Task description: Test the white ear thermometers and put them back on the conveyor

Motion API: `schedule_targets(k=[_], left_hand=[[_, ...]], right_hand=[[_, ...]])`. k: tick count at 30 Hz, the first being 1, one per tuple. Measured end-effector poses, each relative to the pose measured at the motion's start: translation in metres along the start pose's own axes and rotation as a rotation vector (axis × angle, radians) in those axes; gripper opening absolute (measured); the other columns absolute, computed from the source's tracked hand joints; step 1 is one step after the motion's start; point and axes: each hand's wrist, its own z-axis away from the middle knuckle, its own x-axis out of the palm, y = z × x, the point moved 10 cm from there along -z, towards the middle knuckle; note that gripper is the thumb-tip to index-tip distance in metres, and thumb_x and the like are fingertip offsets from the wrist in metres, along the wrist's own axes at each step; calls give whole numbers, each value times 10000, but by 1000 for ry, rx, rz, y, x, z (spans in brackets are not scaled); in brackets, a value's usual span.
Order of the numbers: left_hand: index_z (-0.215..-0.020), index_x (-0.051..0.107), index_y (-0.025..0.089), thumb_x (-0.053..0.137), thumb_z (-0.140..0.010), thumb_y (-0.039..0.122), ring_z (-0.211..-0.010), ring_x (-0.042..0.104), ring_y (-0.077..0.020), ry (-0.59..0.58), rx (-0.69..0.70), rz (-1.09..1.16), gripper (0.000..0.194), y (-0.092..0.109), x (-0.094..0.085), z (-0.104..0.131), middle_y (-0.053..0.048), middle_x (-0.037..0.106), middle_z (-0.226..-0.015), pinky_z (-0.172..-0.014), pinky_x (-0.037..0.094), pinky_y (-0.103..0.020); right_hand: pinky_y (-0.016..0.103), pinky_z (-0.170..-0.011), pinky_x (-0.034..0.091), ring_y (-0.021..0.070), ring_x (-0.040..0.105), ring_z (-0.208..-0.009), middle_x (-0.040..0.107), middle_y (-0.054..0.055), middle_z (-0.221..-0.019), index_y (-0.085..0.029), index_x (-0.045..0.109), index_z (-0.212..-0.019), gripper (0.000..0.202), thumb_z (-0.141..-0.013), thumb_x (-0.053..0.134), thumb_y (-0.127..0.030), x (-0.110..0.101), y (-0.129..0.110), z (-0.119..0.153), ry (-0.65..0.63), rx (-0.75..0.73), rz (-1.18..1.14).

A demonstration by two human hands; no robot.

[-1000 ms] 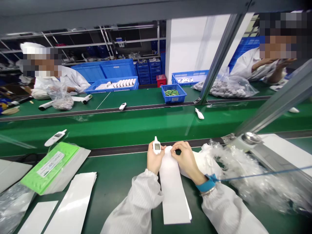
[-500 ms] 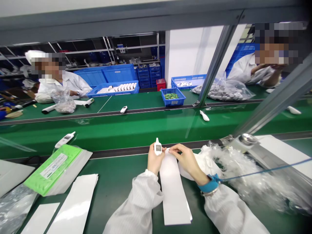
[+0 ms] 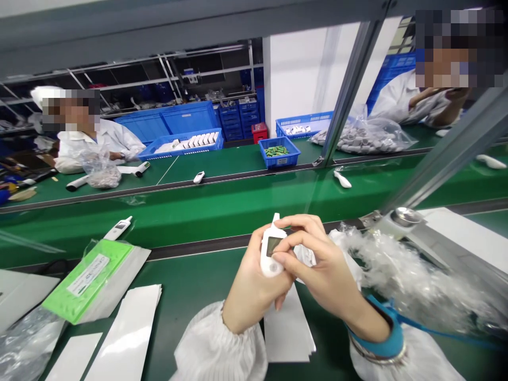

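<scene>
A white digital thermometer with a tapered tip and a small grey screen stands tip up in my left hand, whose fingers wrap round its body. My right hand has its thumb and fingertips pinched together over the screen's right edge. Whatever lies between those fingertips is too small to make out. Below both hands is a stack of white sheets on the green bench, its upper end hidden by them. A blue wrist strap with a cord circles my right wrist.
Left lie a green pack, white strips and another thermometer. Crumpled clear plastic and a metal cup are at right. Across the green conveyor, two co-workers sit behind blue bins and a metal post.
My right hand has moved from the top of the white sheets to the thermometer's screen. My left hand has turned and brought the thermometer slightly right, closer to view.
</scene>
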Motion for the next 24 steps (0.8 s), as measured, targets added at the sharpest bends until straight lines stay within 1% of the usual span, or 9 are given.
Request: schedule_targets(k=[3, 7, 14, 19, 24], left_hand=[[-1243, 356, 219, 642, -783, 167, -335, 462, -45, -26, -4, -5, 544, 2, 5, 3, 88, 553, -673, -318, 365, -155], [-1283, 319, 217, 670, -785, 198, -337, 452, -54, -33, -24, 1, 609, 2, 7, 6, 92, 542, -629, -314, 355, -152], [-1225, 371, 211, 662, -797, 204, -338, 448, -50, -43, -3, 20, 518, 2, 10, 7, 85, 534, -635, -310, 351, -147], [-1254, 353, 211, 672, -811, 226, -349, 452, -50, -43, -12, -8, 545, 5, 12, 8, 92, 521, -611, -332, 362, -145], [-1265, 351, 207, 720, -796, 293, -349, 451, -47, -32, -31, -22, 602, 6, 12, 9, 83, 538, -622, -334, 360, -146]], right_hand=[[378, -942, 449, 204, 523, -1092, 646, 17, -1091, -246, 632, -801, 110, -867, 648, -159, -3, -4, 0, 18, -24, -9], [343, -918, 456, 180, 541, -1057, 655, 2, -1049, -242, 621, -796, 131, -866, 638, -133, -7, -8, -1, 56, -37, -17], [321, -921, 448, 157, 549, -1037, 659, -12, -1037, -236, 617, -796, 125, -868, 640, -137, -9, -9, 0, 94, -36, -39], [318, -914, 450, 154, 556, -1027, 663, -12, -1028, -232, 616, -787, 128, -864, 640, -132, -10, -8, 0, 101, -25, -51], [307, -907, 454, 148, 565, -1022, 668, -11, -1027, -228, 625, -785, 123, -861, 648, -135, -10, -5, -1, 88, -13, -62]])
